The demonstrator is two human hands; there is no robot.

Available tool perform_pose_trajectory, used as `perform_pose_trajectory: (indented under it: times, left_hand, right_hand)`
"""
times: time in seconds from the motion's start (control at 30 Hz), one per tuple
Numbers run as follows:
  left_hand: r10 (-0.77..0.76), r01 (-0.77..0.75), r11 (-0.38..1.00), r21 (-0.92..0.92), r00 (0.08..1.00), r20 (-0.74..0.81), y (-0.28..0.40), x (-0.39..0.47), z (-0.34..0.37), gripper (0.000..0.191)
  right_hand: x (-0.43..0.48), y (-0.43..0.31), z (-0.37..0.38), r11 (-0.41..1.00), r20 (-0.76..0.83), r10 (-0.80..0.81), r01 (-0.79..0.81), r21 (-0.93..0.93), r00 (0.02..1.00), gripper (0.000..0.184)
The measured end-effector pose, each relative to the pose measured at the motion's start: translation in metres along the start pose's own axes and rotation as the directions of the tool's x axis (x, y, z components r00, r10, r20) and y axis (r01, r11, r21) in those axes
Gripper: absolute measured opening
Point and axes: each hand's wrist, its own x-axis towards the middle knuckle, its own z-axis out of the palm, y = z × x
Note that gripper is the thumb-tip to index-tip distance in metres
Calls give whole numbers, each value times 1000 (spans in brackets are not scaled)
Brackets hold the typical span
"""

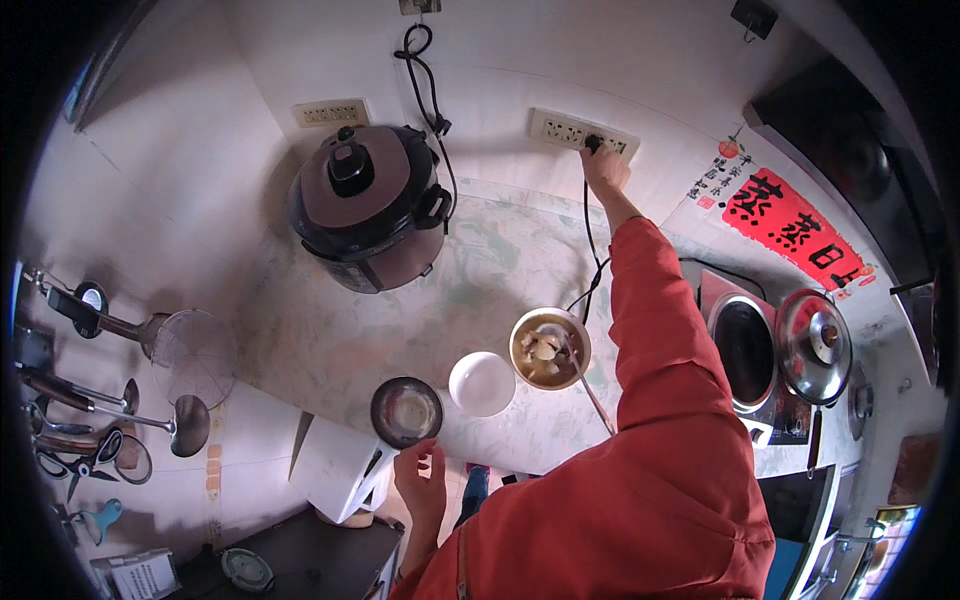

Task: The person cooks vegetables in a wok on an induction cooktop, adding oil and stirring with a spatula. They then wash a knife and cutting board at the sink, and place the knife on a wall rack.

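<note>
At the wall, my right hand [606, 171] grips a black power plug [593, 142] against the long socket strip [555, 129]. The plug's black cord [587, 217] hangs down to the counter behind a bowl of soup [550, 349]. In that bowl a ladle [592, 390] rests among pale pieces, its handle running toward my red sleeve. Close to the counter's front edge, my left hand [421, 476] is raised with fingers partly curled and nothing seen in it. Just beyond it sits a dark bowl [407, 412] with a pale inside. Between the two bowls stands a white bowl [482, 384].
An electric pressure cooker [367, 210] occupies the back left of the counter. Ladles, scissors [84, 465] and a wire strainer [193, 360] hang on the left wall. To the right are a cooktop [742, 349] and a lidded pan [814, 345]. A white appliance [341, 465] stands below the counter's edge.
</note>
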Motion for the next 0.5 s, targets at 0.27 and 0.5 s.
perform_pose_trajectory:
  times: [0.27,0.5]
  left_hand:
    - [-1,1,1000,-2,997,71,-8,6,-5,12]
    - [30,-31,999,12,995,95,-11,18,-7,11]
  right_hand:
    - [-2,7,8,997,-126,-31,40,73,992,38]
    - [-56,9,21,976,-74,-213,216,36,974,38]
